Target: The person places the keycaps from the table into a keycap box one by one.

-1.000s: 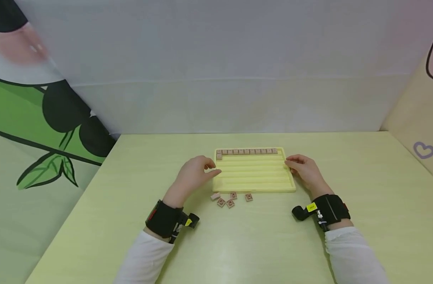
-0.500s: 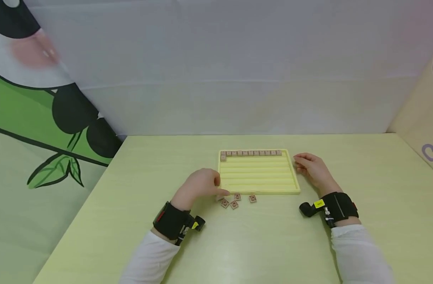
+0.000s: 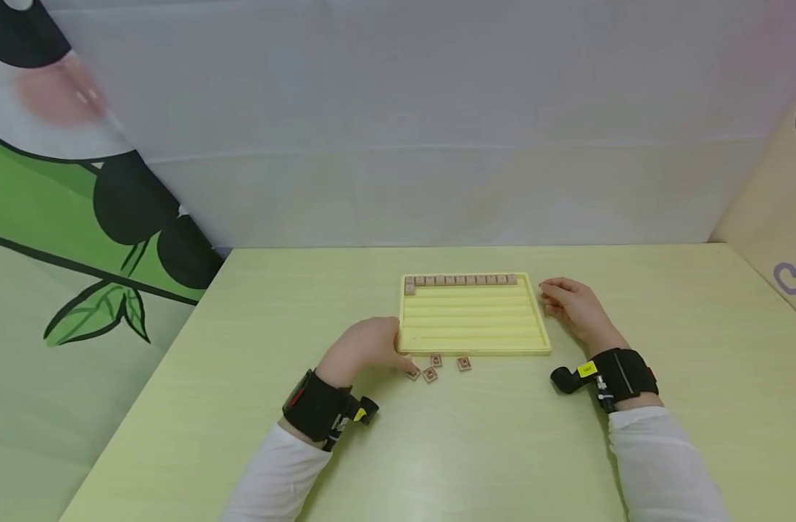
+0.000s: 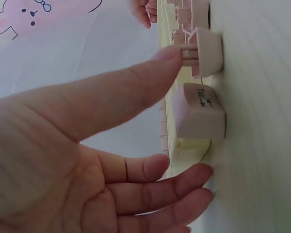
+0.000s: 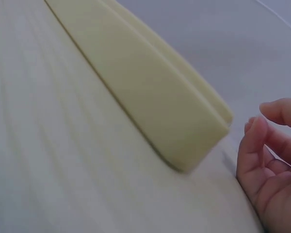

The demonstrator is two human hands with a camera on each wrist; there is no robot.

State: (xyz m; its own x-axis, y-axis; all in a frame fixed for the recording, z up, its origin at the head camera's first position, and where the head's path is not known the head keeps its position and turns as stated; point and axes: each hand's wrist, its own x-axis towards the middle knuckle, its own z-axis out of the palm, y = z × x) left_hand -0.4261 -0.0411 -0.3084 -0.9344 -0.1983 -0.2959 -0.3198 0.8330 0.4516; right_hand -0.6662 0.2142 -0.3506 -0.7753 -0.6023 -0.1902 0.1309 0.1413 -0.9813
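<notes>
My left hand point(image 3: 367, 342) is at the lower left corner of a yellow tray point(image 3: 476, 353), its thumb and fingers spread apart. In the left wrist view a pink keycap marked Tab point(image 4: 201, 116) stands on the table between thumb and fingers, not gripped. The thumb point(image 4: 131, 90) overlaps an overturned keycap point(image 4: 208, 53) with its stem showing. In the head view the hand hides the Tab keycap. My right hand point(image 3: 573, 310) rests just off the tray's right edge, fingers loosely curled, holding nothing.
Several keycaps fill the tray's top row point(image 3: 459, 280), and one more point(image 3: 409, 289) starts the second row at left. Loose overturned keycaps lie along the tray's front edge, among them a rightmost one point(image 3: 463, 364). A pale wall point(image 3: 450, 196) stands behind the table.
My left hand has come down from the tray's left side to the loose keycaps, covering the leftmost one. My right hand has drawn slightly away from the tray's right edge. The head view shifted a little.
</notes>
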